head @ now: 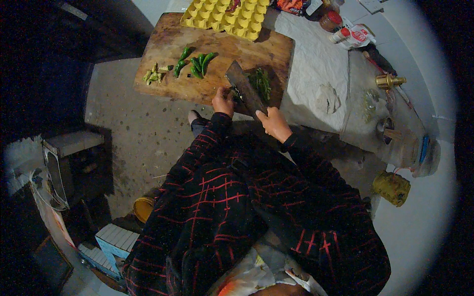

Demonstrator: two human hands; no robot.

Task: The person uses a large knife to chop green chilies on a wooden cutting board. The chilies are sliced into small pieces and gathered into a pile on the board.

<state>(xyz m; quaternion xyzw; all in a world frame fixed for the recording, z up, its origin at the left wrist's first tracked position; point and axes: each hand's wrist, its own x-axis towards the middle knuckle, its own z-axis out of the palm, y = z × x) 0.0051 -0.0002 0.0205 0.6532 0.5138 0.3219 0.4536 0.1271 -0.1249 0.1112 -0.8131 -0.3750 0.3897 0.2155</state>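
My right hand [276, 124] grips a kitchen cleaver [242, 81], its dark blade angled up and left over the wooden cutting board [218, 48]. Close against the blade's left side are the bent fingers of my left hand [223, 101], at the board's near edge. Whatever those fingers may hold is hidden. To the right of the blade lies a pile of sliced green peppers [262, 83]. Several whole green chili peppers [202, 63] rest in the board's middle left. Farther left sits a small heap of pale yellow-green scraps [155, 75].
A yellow egg tray [226, 16] overlaps the board's far edge. On the right, a white cloth [311, 55] covers the counter, with a crumpled rag [327, 98] on it. Red-lidded jars [330, 21] stand by the wall. A yellow bucket [143, 209] is on the floor behind left.
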